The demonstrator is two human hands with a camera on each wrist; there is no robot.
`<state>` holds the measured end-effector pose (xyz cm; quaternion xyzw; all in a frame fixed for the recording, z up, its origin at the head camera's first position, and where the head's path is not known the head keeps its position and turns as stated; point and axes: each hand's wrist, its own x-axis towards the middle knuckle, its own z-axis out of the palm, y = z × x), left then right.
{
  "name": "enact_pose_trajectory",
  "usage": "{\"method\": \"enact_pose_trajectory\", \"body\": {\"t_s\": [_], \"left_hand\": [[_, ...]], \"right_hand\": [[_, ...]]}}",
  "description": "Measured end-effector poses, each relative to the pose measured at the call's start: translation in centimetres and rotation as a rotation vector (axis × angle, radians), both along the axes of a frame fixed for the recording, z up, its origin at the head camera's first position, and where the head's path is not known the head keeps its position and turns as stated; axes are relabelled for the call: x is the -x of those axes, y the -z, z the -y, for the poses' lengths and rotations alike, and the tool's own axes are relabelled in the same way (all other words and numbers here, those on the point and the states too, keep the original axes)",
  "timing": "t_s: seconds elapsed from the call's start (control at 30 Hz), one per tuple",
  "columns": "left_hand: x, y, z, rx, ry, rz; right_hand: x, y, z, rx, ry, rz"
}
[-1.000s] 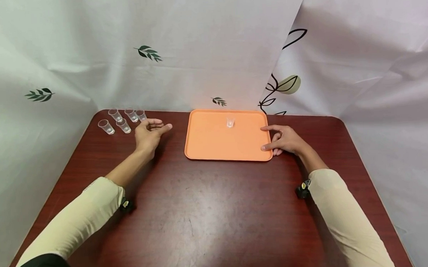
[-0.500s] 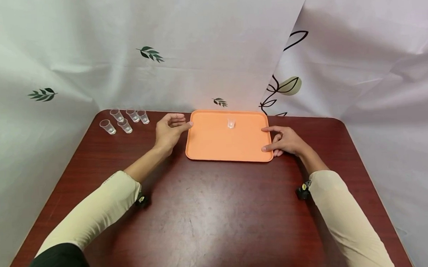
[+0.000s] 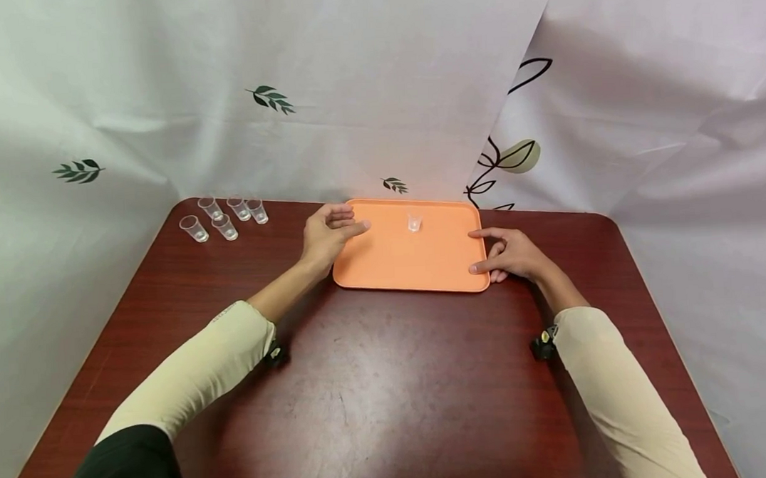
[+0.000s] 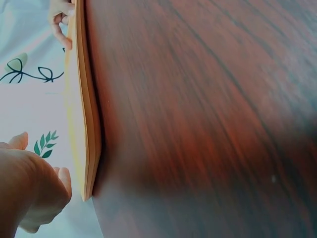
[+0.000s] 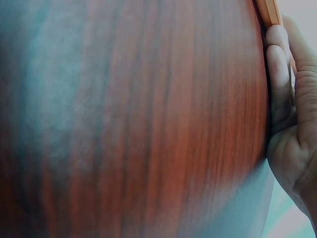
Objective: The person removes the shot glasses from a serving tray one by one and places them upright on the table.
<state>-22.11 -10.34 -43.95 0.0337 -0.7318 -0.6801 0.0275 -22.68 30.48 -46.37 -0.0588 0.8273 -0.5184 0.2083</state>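
Note:
An orange rectangular tray (image 3: 416, 259) lies at the far middle of the table, one small clear plastic cup (image 3: 414, 223) standing on it. My right hand (image 3: 512, 253) grips the tray's right edge, thumb and index finger over the rim and the other fingers curled at its side. Over the tray's left edge hovers my left hand (image 3: 326, 236), fingers loosely bent and thumb reaching inward, holding nothing. The left wrist view shows this left hand (image 4: 37, 188) apart from the tray's rim (image 4: 89, 124). In the right wrist view, curled fingers (image 5: 278, 69) meet the tray's corner.
Several clear cups (image 3: 225, 226) stand together at the table's far left corner. White cloth (image 3: 376, 89) with leaf prints hangs behind and on both sides. The dark red wooden table (image 3: 376, 382) extends towards me.
My left hand has moved right from beside the group of cups to over the tray's left edge. My right hand stays at the tray's right edge; the cups keep their places.

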Motion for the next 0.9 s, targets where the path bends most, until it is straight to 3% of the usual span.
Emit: {"method": "enact_pose_trajectory", "body": {"t_s": [0.3,0.73,0.9], "left_hand": [[-0.1,0.4,-1.0,0.079,0.034,-0.012],[0.6,0.9,-3.7,0.109,0.039,0.003],[1.2,0.9,-4.9,0.077,0.041,-0.027]], "right_hand": [[0.2,-0.1,0.0,-0.016,-0.019,-0.024],[0.2,0.0,-0.1,-0.008,-0.008,0.001],[0.2,0.2,-0.1,-0.001,-0.006,0.004]]}}
